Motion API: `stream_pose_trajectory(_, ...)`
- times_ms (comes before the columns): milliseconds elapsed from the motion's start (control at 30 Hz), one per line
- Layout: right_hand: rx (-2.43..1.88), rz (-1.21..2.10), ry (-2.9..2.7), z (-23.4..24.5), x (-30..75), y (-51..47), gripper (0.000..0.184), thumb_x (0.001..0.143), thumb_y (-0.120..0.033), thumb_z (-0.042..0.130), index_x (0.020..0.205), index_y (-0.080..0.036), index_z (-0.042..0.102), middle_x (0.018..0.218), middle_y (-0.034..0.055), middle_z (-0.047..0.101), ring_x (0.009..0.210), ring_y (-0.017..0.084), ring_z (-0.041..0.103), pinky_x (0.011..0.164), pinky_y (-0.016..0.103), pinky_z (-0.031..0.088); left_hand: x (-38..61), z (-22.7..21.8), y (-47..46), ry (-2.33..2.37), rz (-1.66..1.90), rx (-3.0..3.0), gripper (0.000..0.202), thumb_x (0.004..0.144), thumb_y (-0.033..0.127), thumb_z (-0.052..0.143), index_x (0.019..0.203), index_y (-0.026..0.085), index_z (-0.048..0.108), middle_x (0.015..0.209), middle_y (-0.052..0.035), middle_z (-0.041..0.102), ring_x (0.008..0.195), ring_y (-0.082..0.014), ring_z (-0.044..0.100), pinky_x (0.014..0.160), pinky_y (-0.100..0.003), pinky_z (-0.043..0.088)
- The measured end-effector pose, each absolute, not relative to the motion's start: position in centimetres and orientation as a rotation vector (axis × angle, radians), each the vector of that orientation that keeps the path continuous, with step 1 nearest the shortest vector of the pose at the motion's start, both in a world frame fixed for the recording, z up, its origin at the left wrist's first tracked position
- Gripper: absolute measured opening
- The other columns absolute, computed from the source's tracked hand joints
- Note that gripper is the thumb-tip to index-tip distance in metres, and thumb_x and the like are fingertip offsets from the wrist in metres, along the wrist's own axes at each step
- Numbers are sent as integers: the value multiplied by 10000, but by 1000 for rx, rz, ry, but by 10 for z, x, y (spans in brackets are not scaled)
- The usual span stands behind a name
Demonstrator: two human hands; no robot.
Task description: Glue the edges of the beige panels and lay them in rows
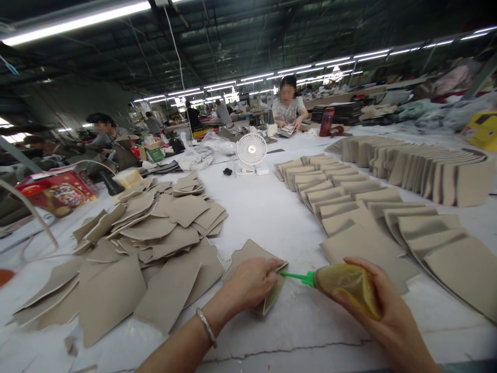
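Observation:
My left hand [254,280] grips a grey-beige leather-like piece [248,255] near its right corner, with the edge folded up under the fingers. In my right hand [382,305] lies a squeeze bottle [345,285] of yellowish glue-like liquid, tilted onto its side. Its thin green nozzle [297,276] points left, and the tip is at the folded edge beside my left fingers. A loose pile of similar pieces [155,228] spreads to the left. Overlapping rows of pieces [341,191] lie at the right, one sheet close to the bottle.
A small white fan [251,149] stands on the white-covered table [256,202]. A red box [58,189] and clear plastic bags [196,155] are at the left. Across the table, a co-worker [289,106] handles pieces. A yellow box [481,130] sits far right.

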State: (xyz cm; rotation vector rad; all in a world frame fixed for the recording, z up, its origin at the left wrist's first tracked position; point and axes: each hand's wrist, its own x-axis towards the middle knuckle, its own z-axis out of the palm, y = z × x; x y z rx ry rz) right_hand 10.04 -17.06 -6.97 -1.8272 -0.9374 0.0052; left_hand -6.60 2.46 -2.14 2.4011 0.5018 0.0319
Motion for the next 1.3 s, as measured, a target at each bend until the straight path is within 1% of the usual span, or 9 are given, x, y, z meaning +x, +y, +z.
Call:
stream_pose_trajectory(133, -1866, -77, -842, -66, 99, -169, 543, 773, -613, 668, 1180, -277, 541, 1095, 47, 601, 949, 280, 603, 835, 399, 501, -66, -22, 22, 498, 67, 2415, 485, 864, 177, 388, 1281, 222, 631, 1274, -21, 637, 1167, -236, 599, 1062, -345, 436)
stream_pose_trajectory(300, -1844, 24, -787, -63, 98, -175, 541, 737, -610, 683, 1153, -294, 544, 1107, 57, 589, 951, 324, 595, 843, 500, 501, -67, -23, 21, 514, 63, 2407, 488, 858, 175, 398, 1288, 215, 626, 1288, -20, 627, 1184, -229, 588, 1078, -338, 421)
stream_pose_trajectory(467, -1806, 20, -621, -55, 100, -181, 613, 676, -663, 689, 1160, -325, 522, 1126, 57, 568, 998, 389, 563, 900, 626, 433, -68, -24, 22, 516, 77, 2384, 489, 855, 167, 401, 1287, 221, 625, 1281, -12, 634, 1180, -216, 589, 1066, -323, 430)
stream_pose_trajectory(600, -1804, 85, -724, -57, 102, -175, 578, 725, -639, 680, 1180, -320, 521, 1092, 42, 589, 956, 337, 594, 818, 502, 508, -67, -24, 24, 514, 82, 2387, 486, 853, 161, 405, 1278, 235, 630, 1273, -1, 639, 1167, -210, 598, 1057, -318, 436)
stream_pose_trajectory(767, -1841, 61, -881, -67, 106, -166, 531, 780, -583, 684, 1197, -300, 518, 1096, 21, 600, 944, 253, 615, 807, 352, 523, -68, -24, 24, 520, 91, 2401, 476, 862, 170, 400, 1269, 250, 635, 1257, 6, 650, 1144, -209, 611, 1049, -323, 443)
stream_pose_trajectory(900, -1853, 121, -861, -69, 103, -169, 568, 770, -605, 680, 1207, -283, 511, 1099, 31, 610, 940, 254, 619, 819, 347, 518, -69, -25, 23, 516, 92, 2407, 471, 862, 174, 404, 1268, 237, 634, 1261, -2, 648, 1151, -211, 605, 1059, -318, 434)
stream_pose_trajectory(1033, -1786, 432, -795, -64, 94, -170, 572, 794, -626, 646, 1215, -269, 496, 1023, 22, 640, 932, 249, 627, 805, 331, 511, -69, -26, 22, 526, 80, 2421, 471, 869, 188, 410, 1293, 226, 612, 1285, -12, 634, 1168, -211, 593, 1070, -314, 421)
stream_pose_trajectory(1200, -1787, 347, -707, -61, 89, -168, 610, 760, -625, 677, 1206, -246, 506, 1035, 39, 643, 929, 260, 623, 830, 338, 496, -71, -27, 21, 545, 86, 2423, 461, 883, 199, 399, 1294, 233, 605, 1288, -9, 632, 1170, -214, 589, 1071, -317, 417)
stream_pose_trajectory(1300, -1775, 451, -770, -64, 85, -171, 599, 777, -616, 666, 1213, -240, 502, 1032, 41, 652, 917, 250, 636, 809, 307, 507, -72, -27, 20, 539, 77, 2427, 466, 886, 203, 396, 1309, 229, 591, 1304, -10, 621, 1176, -218, 584, 1075, -324, 414)
